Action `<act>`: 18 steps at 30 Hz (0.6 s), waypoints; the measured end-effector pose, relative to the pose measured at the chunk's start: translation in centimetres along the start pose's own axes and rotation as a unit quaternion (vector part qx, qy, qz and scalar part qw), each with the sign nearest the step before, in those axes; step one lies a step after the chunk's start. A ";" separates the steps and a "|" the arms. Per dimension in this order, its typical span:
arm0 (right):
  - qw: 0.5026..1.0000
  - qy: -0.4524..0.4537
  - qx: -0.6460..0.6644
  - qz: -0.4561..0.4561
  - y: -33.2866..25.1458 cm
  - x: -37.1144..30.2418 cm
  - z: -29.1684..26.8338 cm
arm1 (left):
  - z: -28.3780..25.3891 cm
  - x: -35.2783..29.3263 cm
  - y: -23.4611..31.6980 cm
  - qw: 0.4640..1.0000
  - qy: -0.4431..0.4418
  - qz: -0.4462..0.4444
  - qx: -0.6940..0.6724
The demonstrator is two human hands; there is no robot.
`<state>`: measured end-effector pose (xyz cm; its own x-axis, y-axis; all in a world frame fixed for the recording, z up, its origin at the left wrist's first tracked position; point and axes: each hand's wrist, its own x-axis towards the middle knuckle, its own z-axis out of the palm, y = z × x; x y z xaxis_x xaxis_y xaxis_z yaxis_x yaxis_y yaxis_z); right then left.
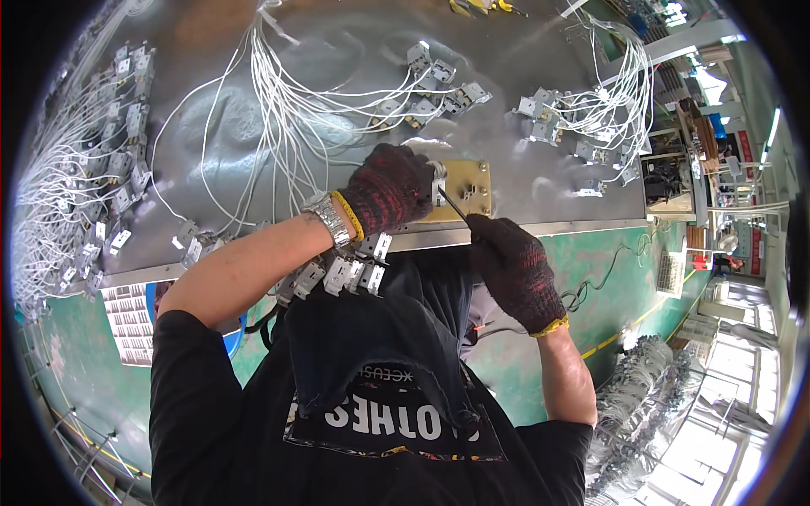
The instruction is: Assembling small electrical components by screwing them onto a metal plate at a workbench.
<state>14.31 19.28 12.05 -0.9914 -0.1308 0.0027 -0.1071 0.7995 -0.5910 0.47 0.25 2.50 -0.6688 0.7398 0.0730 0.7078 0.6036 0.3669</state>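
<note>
A dark cable curls on the green floor — a white gridded crate at left.

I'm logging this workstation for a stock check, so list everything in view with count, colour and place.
Workbench: one, grey metal, across the top
Plate: one, brass-coloured, bench's near edge
Rod-like tool: one, dark, in right hand
Wired blocks: many, grey with white wires, bench left, centre and right
Edge blocks: several, grey-white, by the lap
Yellow items: count unclear, bench's far side
Wire heap: one, white-grey, lower right
Slotted crate: one, white, lower left
Floor: one, green, beyond bench edge
Watch: one, silver, left wrist
Left hand: one, dark-red glove, beside plate
Right hand: one, matching glove, gripping tool
</note>
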 end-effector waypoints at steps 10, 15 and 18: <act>0.999 0.021 0.025 -0.015 1.1 -0.1 0.8 | -0.5 0.1 -0.2 1.000 -0.019 0.017 0.000; 0.991 0.030 0.127 0.016 2.8 0.0 -0.1 | -0.7 -1.0 -0.8 0.997 0.041 0.059 -0.011; 0.979 0.041 0.187 0.070 3.5 1.6 0.0 | -1.9 -1.8 -1.0 0.998 0.002 0.048 -0.049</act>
<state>12.31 21.85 10.01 -0.9988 0.0246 -0.0427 0.0492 0.5335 -0.8443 0.53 -2.25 3.72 -0.6003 0.7915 0.1148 0.7430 0.4988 0.4464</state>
